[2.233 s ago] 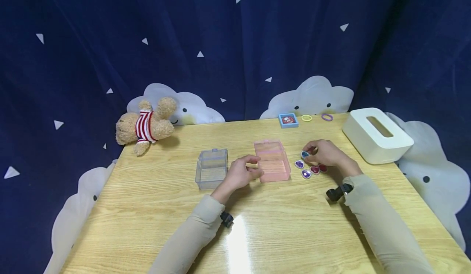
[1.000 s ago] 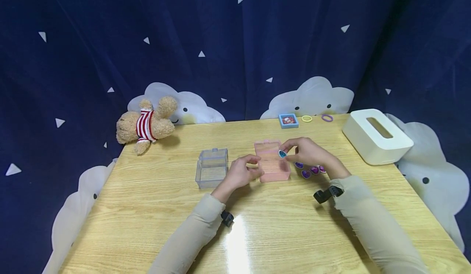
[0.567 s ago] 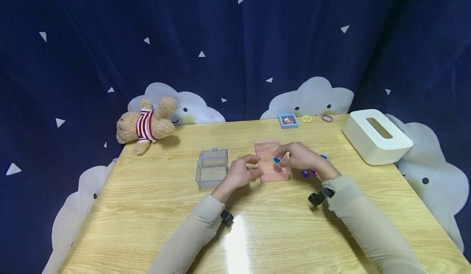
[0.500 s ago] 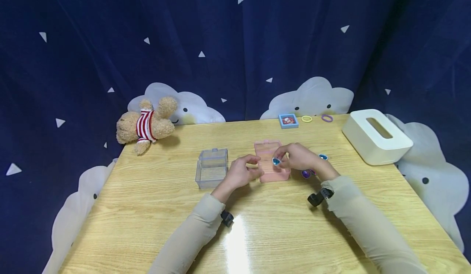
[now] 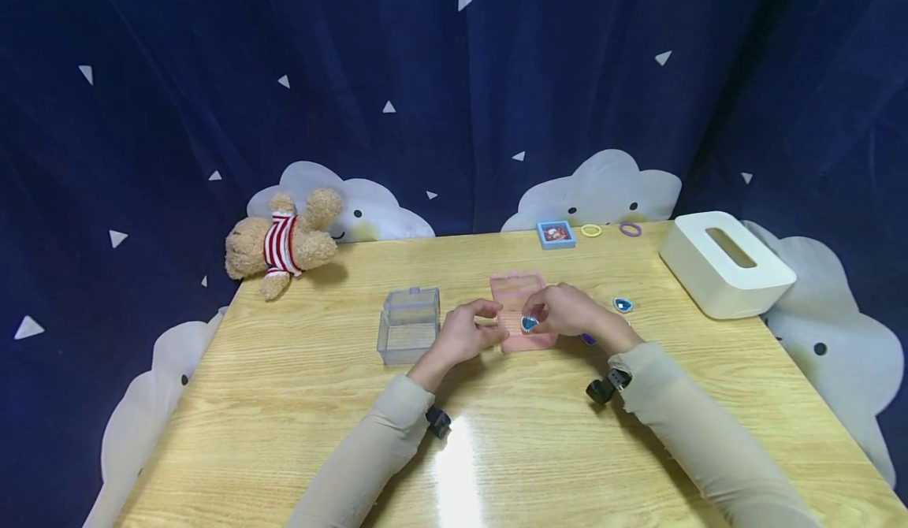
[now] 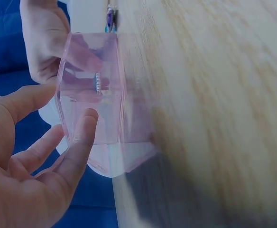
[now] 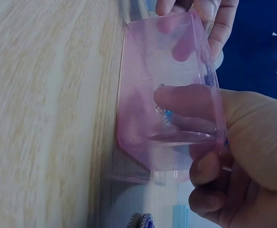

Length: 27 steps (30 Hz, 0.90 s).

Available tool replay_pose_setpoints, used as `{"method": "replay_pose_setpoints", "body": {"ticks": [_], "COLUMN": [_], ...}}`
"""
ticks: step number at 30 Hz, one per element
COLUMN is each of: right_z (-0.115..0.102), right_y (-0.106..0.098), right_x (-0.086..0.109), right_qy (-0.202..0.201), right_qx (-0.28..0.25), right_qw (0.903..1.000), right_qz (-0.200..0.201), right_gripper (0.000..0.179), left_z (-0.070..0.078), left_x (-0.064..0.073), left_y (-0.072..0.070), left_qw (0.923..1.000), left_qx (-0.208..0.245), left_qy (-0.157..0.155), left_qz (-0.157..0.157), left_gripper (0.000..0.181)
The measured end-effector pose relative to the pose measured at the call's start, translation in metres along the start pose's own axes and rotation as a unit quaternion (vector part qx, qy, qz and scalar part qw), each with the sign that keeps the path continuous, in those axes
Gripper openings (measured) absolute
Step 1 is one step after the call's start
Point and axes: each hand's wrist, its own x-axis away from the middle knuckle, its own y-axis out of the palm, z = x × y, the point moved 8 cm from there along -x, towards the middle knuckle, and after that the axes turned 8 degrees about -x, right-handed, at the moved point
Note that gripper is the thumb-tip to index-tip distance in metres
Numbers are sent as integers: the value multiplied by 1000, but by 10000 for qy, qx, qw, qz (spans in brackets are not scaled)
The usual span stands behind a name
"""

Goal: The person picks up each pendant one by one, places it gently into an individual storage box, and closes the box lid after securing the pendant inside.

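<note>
In the head view, a pink see-through box (image 5: 528,344) stands with its lid tipped back. My right hand (image 5: 567,311) reaches down into it and pinches a blue gem (image 5: 529,323) with a silvery beaded border. Through the pink wall in the right wrist view, the gem (image 7: 166,115) shows at the fingertips. My left hand (image 5: 466,332) is at the box's left side, thumb and fingers spread. In the left wrist view, the left thumb (image 6: 84,128) lies against the box wall. Another blue gem (image 5: 623,305) and a purple one (image 5: 589,339) lie right of the box; my right hand covers others.
A grey see-through box (image 5: 407,347), lid tipped back, stands to the left. Along the back are a teddy bear (image 5: 284,244), a blue-framed square (image 5: 556,234), a yellow ring (image 5: 591,230) and a purple ring (image 5: 630,229). A white tissue box (image 5: 727,268) stands at right.
My right hand has lifted a blue gem from the group on the right, carried it left and lowered it into the pink box. The left hand has stayed in place.
</note>
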Motion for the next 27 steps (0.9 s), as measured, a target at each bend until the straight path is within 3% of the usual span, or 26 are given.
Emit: {"method": "replay_pose_setpoints", "body": {"ticks": [13,21,27], "right_z": [0,2,8], "right_y": [2,-1,-11], "right_x": [0,3,5], "right_qy": [384,303,363], "right_qx": [159,14,-505], "right_qw": [9989,9995,9978], "right_qz": [-224,-63,243], "right_gripper": [20,23,23], "left_z": [-1,0,0], "left_x": [0,0,0], "left_y": [1,0,1], "left_qw": [10000,10000,10000], "left_qx": [9,19,10], "left_qy": [22,93,60], "left_qz": [-8,9,-10], "left_gripper": [46,46,46]}}
